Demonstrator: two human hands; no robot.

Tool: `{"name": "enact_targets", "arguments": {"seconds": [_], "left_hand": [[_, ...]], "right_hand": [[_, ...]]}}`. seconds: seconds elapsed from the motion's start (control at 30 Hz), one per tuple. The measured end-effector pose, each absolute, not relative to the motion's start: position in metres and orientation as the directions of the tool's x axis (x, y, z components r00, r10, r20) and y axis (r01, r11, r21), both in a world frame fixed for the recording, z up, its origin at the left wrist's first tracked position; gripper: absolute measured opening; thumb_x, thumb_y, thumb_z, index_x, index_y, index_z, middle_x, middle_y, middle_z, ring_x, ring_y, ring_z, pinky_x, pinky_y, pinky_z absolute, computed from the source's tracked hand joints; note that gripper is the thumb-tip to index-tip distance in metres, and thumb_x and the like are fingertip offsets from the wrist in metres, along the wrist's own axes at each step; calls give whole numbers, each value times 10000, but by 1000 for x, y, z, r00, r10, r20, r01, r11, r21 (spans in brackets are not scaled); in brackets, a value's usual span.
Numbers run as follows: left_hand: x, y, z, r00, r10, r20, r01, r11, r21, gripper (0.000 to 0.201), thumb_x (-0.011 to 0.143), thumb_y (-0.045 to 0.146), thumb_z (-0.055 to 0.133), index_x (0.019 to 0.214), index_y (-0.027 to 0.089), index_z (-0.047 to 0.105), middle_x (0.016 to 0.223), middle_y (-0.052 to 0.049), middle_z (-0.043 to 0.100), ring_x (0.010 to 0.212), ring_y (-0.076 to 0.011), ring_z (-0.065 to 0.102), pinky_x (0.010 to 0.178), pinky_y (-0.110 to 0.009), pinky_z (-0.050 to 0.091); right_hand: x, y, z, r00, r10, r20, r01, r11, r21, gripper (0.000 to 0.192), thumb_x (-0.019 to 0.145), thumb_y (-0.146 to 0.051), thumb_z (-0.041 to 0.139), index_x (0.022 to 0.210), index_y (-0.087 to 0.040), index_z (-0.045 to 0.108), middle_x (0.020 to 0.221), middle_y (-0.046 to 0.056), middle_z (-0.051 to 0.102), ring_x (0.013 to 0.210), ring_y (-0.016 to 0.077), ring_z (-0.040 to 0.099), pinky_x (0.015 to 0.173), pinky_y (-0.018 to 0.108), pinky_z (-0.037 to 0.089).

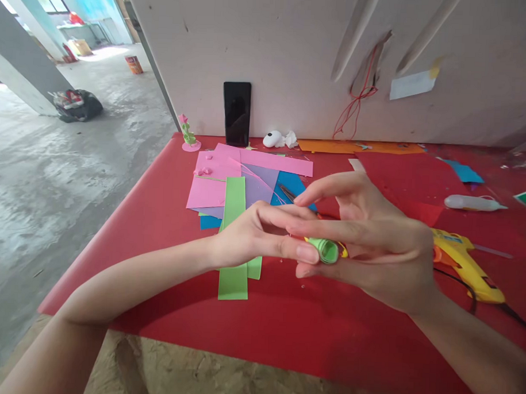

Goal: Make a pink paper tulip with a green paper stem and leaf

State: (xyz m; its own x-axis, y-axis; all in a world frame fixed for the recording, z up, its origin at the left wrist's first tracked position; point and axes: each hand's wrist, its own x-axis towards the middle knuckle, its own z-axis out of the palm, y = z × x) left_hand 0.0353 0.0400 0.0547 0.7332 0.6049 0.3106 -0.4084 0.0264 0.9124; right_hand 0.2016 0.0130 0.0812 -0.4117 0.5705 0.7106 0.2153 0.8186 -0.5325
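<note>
Concrete floor (132, 109): a black bag (85, 107) sits beside a pillar (18, 50).
Red surface (167, 234): a paper flower (188, 136) stands at its far left corner.
Far edge: a black phone (237, 114) leans against the panel (294, 43).
Left hand (259, 236): thumb and fingers pinch a green paper roll (329, 252) above the surface, toward its near edge.
Right hand (382, 244): fingers spread around the roll; cannot tell which touch it.
Yellow glue gun (472, 264): right, back from the near edge.

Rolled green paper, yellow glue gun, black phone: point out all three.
Rolled green paper (328, 252): head view, on its coiled end.
Yellow glue gun (473, 268): head view, on the upper part of its handle.
Black phone (237, 113): head view, on the middle of its dark front.
</note>
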Motion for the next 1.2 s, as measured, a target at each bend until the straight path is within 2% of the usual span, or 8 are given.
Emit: {"name": "enact_targets", "arguments": {"seconds": [0.13,0.3,0.5,0.67,0.83,0.97,1.1,1.2], "left_hand": [[36,40,53,709,625,327,-419,0,908,26,716,291,753,727,314,755,730,27,621,740,-90,556,739,-248,491],[35,39,55,734,567,374,-437,-27,899,111,749,265,725,827,338,755,788,25,653,793,-102,596,787,-256,518],[35,39,49,766,573,291,-407,83,909,116,719,341,745,827,299,754,810,3,685,818,-129,620,799,-287,532],[34,42,44,785,558,267,-415,155,896,136,722,331,743,851,288,749,853,0,694,850,-137,641,802,-289,543],[35,42,46,772,570,283,-443,161,882,99,729,301,742,827,301,750,788,36,684,762,-88,628,745,-227,535],[37,41,49,745,588,316,-446,87,891,72,715,316,749,770,270,753,784,17,665,774,-102,624,740,-233,547],[37,39,50,767,592,247,-397,135,908,125,689,360,763,750,253,747,775,-2,668,797,-129,625,762,-264,554],[37,39,49,774,568,279,-432,152,889,93,714,328,750,782,263,753,796,7,648,787,-104,607,755,-235,545]], "right_hand": [[202,14,81,-434,564,702,207,821,-532,421,715,-250,744,1074,-443,638,1035,7,579,992,219,574,846,404,549],[205,19,81,-495,503,708,90,841,-534,337,768,-368,683,1099,-417,641,1016,23,590,891,200,589,688,357,580],[208,19,83,-457,529,715,161,840,-518,244,774,-364,674,1001,-453,672,958,-7,635,890,203,601,732,383,577],[208,19,87,-483,490,726,193,868,-458,147,782,-310,675,905,-390,688,956,-18,666,880,202,599,768,399,550],[204,17,85,-479,499,723,174,861,-478,328,748,-247,711,1042,-383,658,988,-5,652,921,210,586,745,377,544],[204,16,84,-476,509,717,153,851,-502,461,720,-228,733,1129,-410,626,1002,-1,639,906,212,586,700,358,547],[207,16,85,-486,491,723,168,864,-474,331,740,-188,712,1017,-363,669,988,-8,648,917,199,580,723,352,538],[206,16,87,-483,448,753,166,891,-423,208,755,-182,699,921,-305,676,920,-5,661,865,183,568,724,349,527]]}}
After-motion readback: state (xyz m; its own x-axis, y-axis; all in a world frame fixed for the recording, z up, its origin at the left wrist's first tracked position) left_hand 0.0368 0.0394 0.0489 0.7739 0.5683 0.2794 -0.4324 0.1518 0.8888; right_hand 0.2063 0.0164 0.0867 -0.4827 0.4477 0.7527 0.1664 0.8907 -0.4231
